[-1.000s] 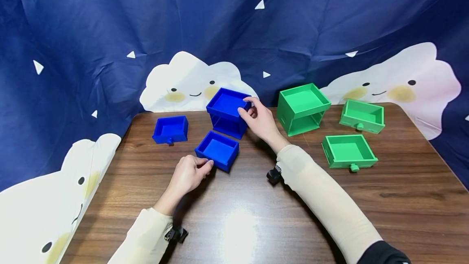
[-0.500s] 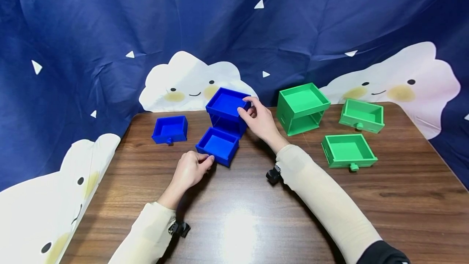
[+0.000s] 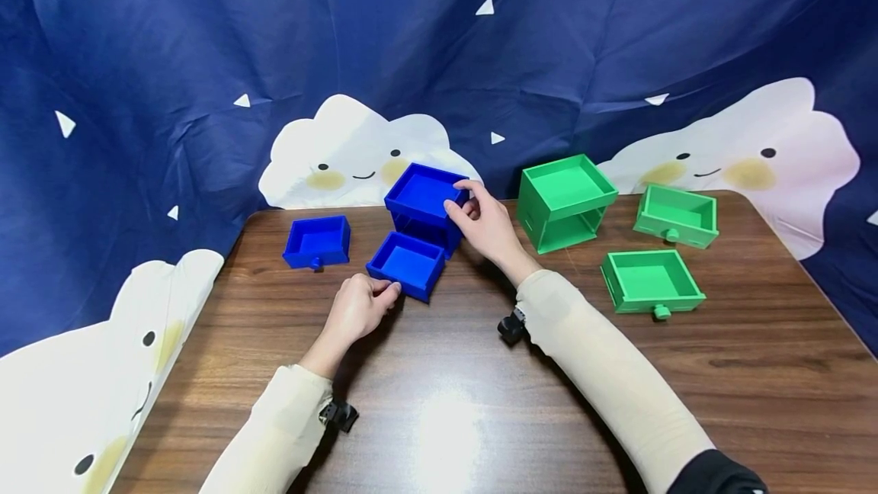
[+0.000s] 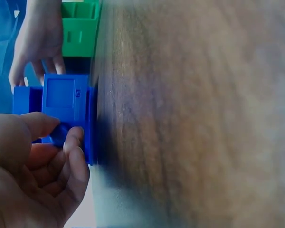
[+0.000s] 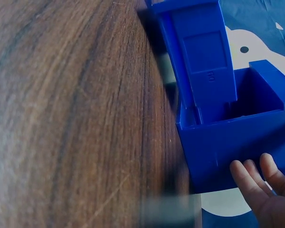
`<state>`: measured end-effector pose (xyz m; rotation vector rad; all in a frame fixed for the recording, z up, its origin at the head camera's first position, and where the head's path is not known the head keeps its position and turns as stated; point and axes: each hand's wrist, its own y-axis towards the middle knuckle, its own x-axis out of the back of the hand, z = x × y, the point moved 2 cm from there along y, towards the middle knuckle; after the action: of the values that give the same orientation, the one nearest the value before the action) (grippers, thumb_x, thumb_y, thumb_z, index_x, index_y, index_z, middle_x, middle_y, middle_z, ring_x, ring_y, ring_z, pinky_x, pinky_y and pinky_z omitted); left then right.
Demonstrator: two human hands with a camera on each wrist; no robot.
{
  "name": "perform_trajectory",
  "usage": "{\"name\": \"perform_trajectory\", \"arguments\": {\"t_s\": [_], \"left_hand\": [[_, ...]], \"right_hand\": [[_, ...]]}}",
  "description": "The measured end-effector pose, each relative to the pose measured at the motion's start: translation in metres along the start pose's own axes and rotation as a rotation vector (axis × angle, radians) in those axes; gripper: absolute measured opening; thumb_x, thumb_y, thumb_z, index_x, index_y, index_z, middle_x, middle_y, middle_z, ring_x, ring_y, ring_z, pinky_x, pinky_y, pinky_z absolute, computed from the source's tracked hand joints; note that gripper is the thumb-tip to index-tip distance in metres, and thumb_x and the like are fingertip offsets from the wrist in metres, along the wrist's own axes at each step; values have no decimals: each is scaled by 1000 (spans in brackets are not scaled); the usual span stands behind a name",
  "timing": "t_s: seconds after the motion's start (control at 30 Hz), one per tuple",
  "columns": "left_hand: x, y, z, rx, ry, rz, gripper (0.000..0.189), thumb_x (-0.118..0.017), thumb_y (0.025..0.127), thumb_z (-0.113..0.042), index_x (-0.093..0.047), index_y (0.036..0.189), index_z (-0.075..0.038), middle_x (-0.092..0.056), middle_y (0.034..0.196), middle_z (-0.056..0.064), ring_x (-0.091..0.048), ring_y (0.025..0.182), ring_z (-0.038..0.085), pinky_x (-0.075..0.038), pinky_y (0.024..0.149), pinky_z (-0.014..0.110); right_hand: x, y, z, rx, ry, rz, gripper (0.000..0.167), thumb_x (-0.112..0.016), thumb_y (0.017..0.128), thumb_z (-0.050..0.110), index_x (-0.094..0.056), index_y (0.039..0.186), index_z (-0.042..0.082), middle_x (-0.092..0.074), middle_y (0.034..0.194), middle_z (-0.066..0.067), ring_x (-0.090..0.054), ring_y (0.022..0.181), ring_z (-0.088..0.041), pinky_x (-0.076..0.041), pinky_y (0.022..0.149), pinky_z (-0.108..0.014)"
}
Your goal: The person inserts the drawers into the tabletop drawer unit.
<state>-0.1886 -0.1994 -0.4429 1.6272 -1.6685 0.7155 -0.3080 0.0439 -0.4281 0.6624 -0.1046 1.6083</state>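
Note:
My left hand (image 3: pixel 355 309) pinches the round knob (image 4: pixel 60 135) of a blue drawer (image 3: pixel 408 259) between thumb and fingers. The drawer's back end sits inside the lower opening of a blue cabinet (image 3: pixel 425 194), and its front part sticks out toward me. In the right wrist view, the drawer's side (image 5: pixel 210 59) slants slightly in the opening, leaving space above it. My right hand (image 3: pixel 488 232) lies against the cabinet's right side, fingers fairly straight and touching the wall near the top edge.
Another blue drawer (image 3: pixel 317 241) stands left of the cabinet. To the right are a green cabinet (image 3: pixel 568 197) with an open front and two green drawers, one farther back (image 3: pixel 677 216) and one nearer (image 3: pixel 652 282). A patterned blue cloth (image 3: pixel 439 44) hangs behind the wooden table (image 3: pixel 521 402).
My left hand has moved forward, pushing the blue drawer from in front of the cabinet partly into its opening. The right hand has kept its place on the cabinet.

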Motion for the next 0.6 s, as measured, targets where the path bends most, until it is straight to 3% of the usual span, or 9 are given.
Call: {"name": "perform_trajectory", "arguments": {"t_s": [0.17, 0.37, 0.6], "left_hand": [[-3, 6, 5, -60, -8, -19, 35, -68, 102, -29, -83, 73, -15, -73, 63, -6, -72, 73, 19, -58, 76, 47], [-4, 14, 6, -57, 8, -3, 33, -68, 102, -28, -86, 78, -14, -76, 67, -3, -76, 80, 27, -59, 80, 51], [-18, 26, 31, -99, -7, -19, 41, -66, 103, -39, -82, 69, -24, -73, 65, -9, -71, 72, 21, -56, 71, 46]], "right_hand": [[0, 0, 0, -5, -3, 4, 46, -69, 105, 38, -61, 143, 12, -64, 92, -7, -60, 87, -24, -46, 80, -34], [0, 1, 1, -1, 5, 10, 48, -69, 105, 38, -60, 143, 11, -63, 93, -7, -60, 88, -24, -46, 81, -34], [1, 0, 2, -7, 9, 12, 48, -69, 105, 39, -61, 143, 12, -63, 91, -6, -60, 86, -24, -46, 81, -34]]}}
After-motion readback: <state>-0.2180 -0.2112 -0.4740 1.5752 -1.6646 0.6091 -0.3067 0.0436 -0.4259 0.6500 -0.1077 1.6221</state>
